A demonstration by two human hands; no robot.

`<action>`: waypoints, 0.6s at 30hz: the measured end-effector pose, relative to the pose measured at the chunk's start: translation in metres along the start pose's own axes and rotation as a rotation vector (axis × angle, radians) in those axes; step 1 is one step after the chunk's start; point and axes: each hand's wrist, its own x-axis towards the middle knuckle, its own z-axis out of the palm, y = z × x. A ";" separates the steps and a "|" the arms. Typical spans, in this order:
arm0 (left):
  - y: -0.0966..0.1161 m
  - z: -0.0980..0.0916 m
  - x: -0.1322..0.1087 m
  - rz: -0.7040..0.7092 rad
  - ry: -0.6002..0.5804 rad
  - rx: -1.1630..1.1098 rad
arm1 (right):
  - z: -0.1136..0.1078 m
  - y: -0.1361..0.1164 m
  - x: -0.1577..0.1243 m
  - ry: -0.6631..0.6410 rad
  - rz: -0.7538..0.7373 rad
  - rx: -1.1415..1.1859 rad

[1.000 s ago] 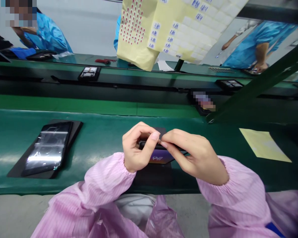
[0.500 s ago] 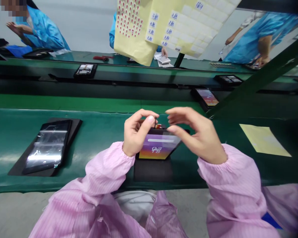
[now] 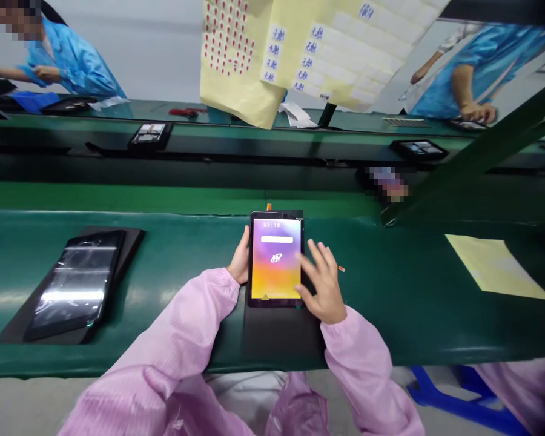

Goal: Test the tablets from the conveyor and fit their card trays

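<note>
A tablet [image 3: 276, 278] with a lit purple-to-orange screen rests on a black foam pad [image 3: 281, 333] in front of me. My left hand [image 3: 240, 259] grips the tablet's left edge, thumb along the side; its other fingers are mostly hidden. Over the right edge of the screen, my right hand [image 3: 321, 284] is open with fingers spread, the fingertips at or just above the glass. Small orange tabs show at the tablet's top edge [image 3: 269, 206] and on the bench beside my right hand [image 3: 341, 269].
Another dark tablet [image 3: 79, 278] lies on a pad to the left. A yellow paper [image 3: 495, 263] is at the right. Beyond, a belt carries devices [image 3: 149, 135], and a green post [image 3: 472, 139] slants across. Yellow sheets [image 3: 236, 66] hang above; co-workers in blue sit opposite.
The tablet has gone from tilted to lying face up towards me. My left hand has left the small dark piece at its top for the left edge. My right hand has come down with fingers spread.
</note>
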 end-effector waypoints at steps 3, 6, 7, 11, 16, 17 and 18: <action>0.000 -0.002 -0.001 -0.016 -0.032 -0.004 | -0.009 -0.003 0.001 -0.135 -0.413 -0.229; -0.002 -0.005 -0.001 -0.013 -0.021 0.007 | -0.013 0.010 0.015 -0.199 -0.578 -0.231; -0.002 -0.004 -0.001 -0.005 -0.015 0.009 | -0.016 0.017 0.023 -0.208 -0.557 -0.214; -0.005 -0.002 -0.001 0.045 0.059 0.037 | -0.028 0.044 0.058 -0.021 -0.192 -0.266; -0.004 -0.003 -0.001 0.045 0.155 0.088 | -0.027 0.032 0.056 0.305 -0.041 -0.181; -0.004 -0.003 -0.001 0.046 0.156 0.090 | -0.023 0.027 0.051 0.315 -0.005 -0.132; -0.004 -0.004 -0.001 0.051 0.153 0.089 | -0.019 0.021 0.046 0.312 0.046 -0.075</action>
